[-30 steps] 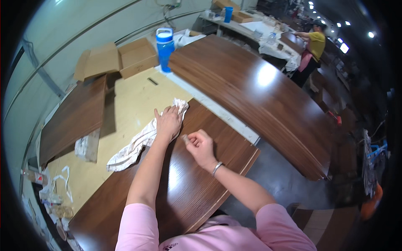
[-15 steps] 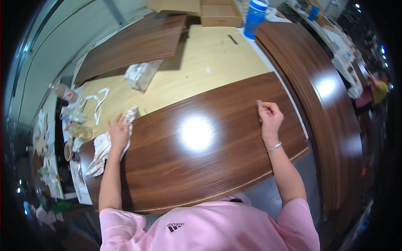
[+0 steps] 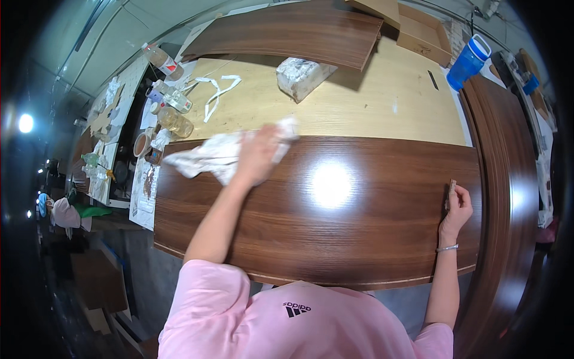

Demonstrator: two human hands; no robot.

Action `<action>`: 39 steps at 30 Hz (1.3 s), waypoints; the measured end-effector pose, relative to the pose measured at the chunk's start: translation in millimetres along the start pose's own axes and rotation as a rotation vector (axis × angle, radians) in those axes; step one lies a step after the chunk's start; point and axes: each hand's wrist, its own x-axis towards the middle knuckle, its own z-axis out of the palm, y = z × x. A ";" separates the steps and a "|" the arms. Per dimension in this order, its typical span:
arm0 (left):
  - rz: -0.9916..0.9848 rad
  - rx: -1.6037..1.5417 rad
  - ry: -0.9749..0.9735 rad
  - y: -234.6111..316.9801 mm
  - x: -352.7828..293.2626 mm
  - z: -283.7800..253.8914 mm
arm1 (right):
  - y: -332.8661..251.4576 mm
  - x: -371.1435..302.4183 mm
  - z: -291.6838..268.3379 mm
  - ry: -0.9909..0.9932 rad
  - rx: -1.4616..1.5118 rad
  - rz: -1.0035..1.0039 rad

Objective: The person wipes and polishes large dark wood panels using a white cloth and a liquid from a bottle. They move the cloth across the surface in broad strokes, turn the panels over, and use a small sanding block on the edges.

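A glossy dark wood panel (image 3: 335,233) lies across the pale workbench (image 3: 359,102) in front of me. My left hand (image 3: 258,152) presses a crumpled white rag (image 3: 206,157) onto the panel's far edge, left of the middle. My right hand (image 3: 457,203) rests near the panel's right end, fingers pinched on a small thin brown piece (image 3: 451,186).
A wrapped white bundle (image 3: 302,75) and a white strap (image 3: 218,90) lie on the bench. Bottles and jars (image 3: 170,113) crowd the left end. A blue jug (image 3: 469,57) and cardboard boxes (image 3: 421,33) stand at the far right. More dark panels lie at the back (image 3: 287,30) and right (image 3: 508,179).
My left hand has slid the rag to the right along the panel's far edge, from the left end toward the middle. My right hand stays near the right end.
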 end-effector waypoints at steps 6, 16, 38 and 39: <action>-0.527 0.131 0.128 -136.0 -44.7 -21.7 | 0.8 3.1 9.2 -0.011 -0.009 -0.069; 0.198 -0.088 0.035 -35.9 -78.8 -20.9 | -0.9 7.0 7.1 -0.060 -0.057 0.015; -0.390 0.114 0.283 -165.6 -153.8 -25.5 | -135.0 -234.8 503.1 -0.783 -0.488 -0.617; -0.388 0.111 0.288 -165.1 -155.1 -27.2 | -139.1 -246.4 515.1 -0.816 -0.499 -0.613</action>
